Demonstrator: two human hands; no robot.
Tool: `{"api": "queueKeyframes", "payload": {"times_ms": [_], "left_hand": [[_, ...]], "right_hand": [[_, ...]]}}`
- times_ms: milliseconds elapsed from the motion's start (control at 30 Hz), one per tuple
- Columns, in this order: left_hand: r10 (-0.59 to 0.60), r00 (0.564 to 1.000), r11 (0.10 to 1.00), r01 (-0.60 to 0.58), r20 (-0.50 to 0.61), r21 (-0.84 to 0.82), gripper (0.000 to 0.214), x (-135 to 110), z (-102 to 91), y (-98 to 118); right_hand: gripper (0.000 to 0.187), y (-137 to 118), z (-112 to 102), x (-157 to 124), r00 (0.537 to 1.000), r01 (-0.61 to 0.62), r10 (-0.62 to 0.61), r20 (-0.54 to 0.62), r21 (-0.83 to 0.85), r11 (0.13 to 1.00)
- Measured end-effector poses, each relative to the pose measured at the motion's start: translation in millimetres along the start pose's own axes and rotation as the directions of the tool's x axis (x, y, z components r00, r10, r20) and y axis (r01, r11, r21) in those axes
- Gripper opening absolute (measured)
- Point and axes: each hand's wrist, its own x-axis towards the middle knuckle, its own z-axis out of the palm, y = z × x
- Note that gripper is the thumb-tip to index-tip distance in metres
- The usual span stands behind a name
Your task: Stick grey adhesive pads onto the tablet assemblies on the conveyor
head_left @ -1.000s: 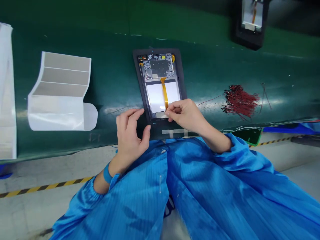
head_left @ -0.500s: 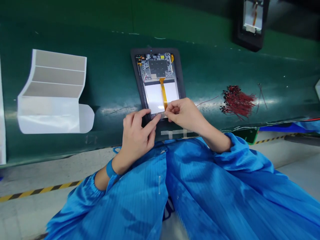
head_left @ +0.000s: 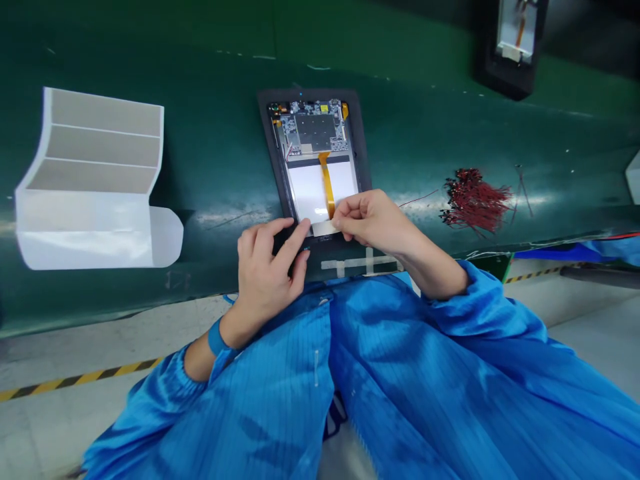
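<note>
An opened tablet lies in a black foam holder on the green bench. Its circuit board fills the far end, and an orange ribbon cable runs from there toward me over the white panel. At the near edge, my right hand pinches one end of a short pale strip of tape. My left hand has its fingers apart, its index fingertip resting at the strip's left end by the tablet's near left corner. The fingers of my right hand cover the tape's right end.
A white sheet of grey labels lies left, partly curled. On the right is a pile of red and black wires. Another tablet in a black holder stands far right. Tape strips stick near the front edge.
My left hand has drawn back slightly left, its thumb off the tablet's edge. More of the tape strip shows now between my hands. The whole view has shifted a little.
</note>
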Motion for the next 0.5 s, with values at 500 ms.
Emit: {"api": "queueKeyframes", "payload": {"times_ms": [500], "left_hand": [[0.040, 0.999, 0.999, -0.040, 0.019, 0.029, 0.045, -1, 0.7, 0]], "right_hand": [[0.013, 6, 10, -3, 0.993, 0.015, -0.029, -0.114, -0.121, 0.993]]}}
